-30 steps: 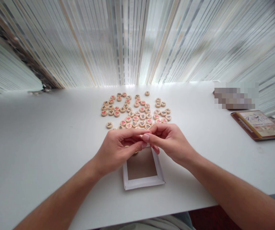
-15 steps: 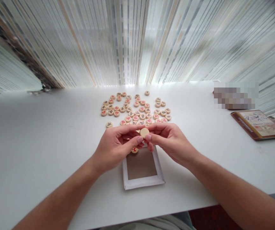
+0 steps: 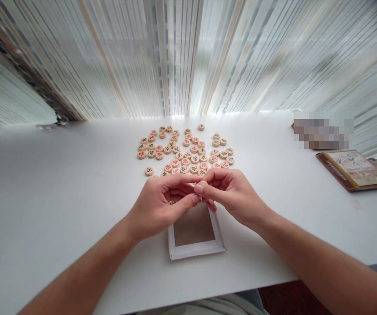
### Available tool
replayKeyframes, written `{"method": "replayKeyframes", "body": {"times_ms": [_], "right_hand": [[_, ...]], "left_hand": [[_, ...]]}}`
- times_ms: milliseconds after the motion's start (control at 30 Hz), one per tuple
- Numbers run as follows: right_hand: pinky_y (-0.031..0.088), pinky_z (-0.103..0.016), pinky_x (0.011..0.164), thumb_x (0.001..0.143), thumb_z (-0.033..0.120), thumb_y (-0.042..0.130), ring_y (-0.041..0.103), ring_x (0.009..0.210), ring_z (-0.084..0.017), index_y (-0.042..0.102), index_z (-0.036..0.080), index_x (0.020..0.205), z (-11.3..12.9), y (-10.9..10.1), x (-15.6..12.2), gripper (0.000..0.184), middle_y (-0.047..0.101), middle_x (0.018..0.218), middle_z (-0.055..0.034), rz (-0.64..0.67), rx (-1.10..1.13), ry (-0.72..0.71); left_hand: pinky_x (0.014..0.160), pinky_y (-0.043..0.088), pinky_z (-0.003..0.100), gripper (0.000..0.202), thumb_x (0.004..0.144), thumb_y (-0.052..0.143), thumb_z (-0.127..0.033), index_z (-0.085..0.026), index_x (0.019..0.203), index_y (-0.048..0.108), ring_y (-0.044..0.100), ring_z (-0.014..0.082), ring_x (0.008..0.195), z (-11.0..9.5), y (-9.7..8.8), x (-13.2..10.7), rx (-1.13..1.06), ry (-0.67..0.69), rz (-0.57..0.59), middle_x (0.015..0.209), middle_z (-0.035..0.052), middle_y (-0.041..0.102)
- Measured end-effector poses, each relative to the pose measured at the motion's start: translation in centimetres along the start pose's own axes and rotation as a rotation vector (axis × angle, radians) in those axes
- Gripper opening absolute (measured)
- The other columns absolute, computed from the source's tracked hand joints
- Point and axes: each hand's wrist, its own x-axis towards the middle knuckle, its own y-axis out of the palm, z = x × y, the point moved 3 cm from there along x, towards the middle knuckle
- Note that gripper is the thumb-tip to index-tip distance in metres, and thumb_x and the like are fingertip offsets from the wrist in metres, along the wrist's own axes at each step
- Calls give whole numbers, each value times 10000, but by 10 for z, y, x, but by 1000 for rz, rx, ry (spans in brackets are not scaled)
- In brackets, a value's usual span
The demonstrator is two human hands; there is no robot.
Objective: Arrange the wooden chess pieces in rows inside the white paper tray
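My right hand [image 3: 227, 189] is closed, pinching a round wooden xiangqi piece [image 3: 204, 183] between thumb and fingers. Most of that piece is hidden behind my right thumb; its pale edge shows. My left hand [image 3: 162, 201] meets it from the other side, index fingertip against the piece and the other fingers curled. Below both hands lies a shallow white-rimmed box [image 3: 196, 252] with a brown inside; its far end is covered by my hands. Another piece with black writing [image 3: 173, 203] peeks out under my left hand. Beyond my fingers, several xiangqi pieces [image 3: 185, 162] lie spread, marked in red or black.
A lone piece [image 3: 149, 171] lies left of the group. A brown-edged box or booklet [image 3: 354, 170] rests on the right of the white table [image 3: 60, 197], with a blurred-out item [image 3: 321, 131] behind it. A striped string curtain [image 3: 181, 57] hangs along the back edge.
The held piece has turned from its blank face showing to mostly its edge, and my right thumb has slid over it to the left. The red-marked piece beneath my left hand no longer shows.
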Motion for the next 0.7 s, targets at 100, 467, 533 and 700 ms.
{"method": "replayKeyframes", "body": {"times_ms": [100, 467, 533, 700], "right_hand": [[491, -249, 489, 743, 492, 968, 594, 497, -123, 743, 171, 749, 2, 1, -1, 392, 705, 606, -9, 9, -5, -10], [552, -248, 538, 794, 460, 944, 656, 526, -133, 781, 158, 773, 5, 3, -3, 344, 733, 622, -21, 82, 26, -39], [584, -259, 547, 793, 454, 946, 684, 544, -147, 805, 158, 806, 5, 3, -3, 329, 744, 641, -28, 87, 39, -41], [652, -257, 572, 769, 387, 969, 747, 595, -165, 857, 163, 908, 2, 1, -1, 287, 778, 690, -39, 73, 87, -35]], "left_hand": [[726, 678, 262, 333, 943, 811, -227, -182, 1273, 813, 818, 193, 771, 1, -1, 0, -3, -20, -1, 915, 91, 854], [622, 628, 214, 277, 870, 892, -247, -174, 1136, 862, 792, 174, 725, 0, -4, 2, -42, -58, -74, 828, 72, 847], [621, 633, 216, 263, 874, 889, -234, -179, 1130, 863, 800, 179, 732, 0, -4, 2, -49, -52, -75, 829, 67, 849], [694, 676, 217, 286, 807, 935, -167, -191, 1085, 870, 814, 177, 766, 0, -6, 4, -65, -47, -129, 897, 54, 864]]}}
